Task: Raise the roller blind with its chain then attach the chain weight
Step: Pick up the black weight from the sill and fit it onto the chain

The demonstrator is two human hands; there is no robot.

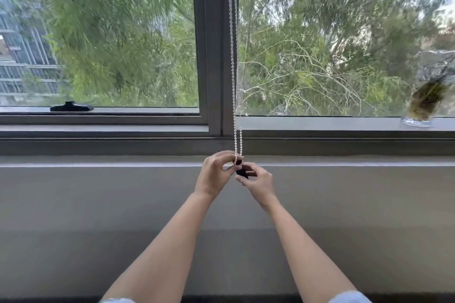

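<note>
While hanging straight down beside the grey metal mullion (213, 56): white beaded chain (233, 56), two fine strands, long axis vertical, ending at both hands before the sill (320, 123). Left hand (216, 172) pinching chain's lower end, fingers curled. Right hand (259, 182) gripping small dark weight (241, 172), blocky, just below chain.

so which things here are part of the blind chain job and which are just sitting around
In the job:
bead chain, pinched at its bottom by the left hand
black weight, held by the right hand

Just there:
black window handle on the left sash
glass vase on the sill, far right
</note>
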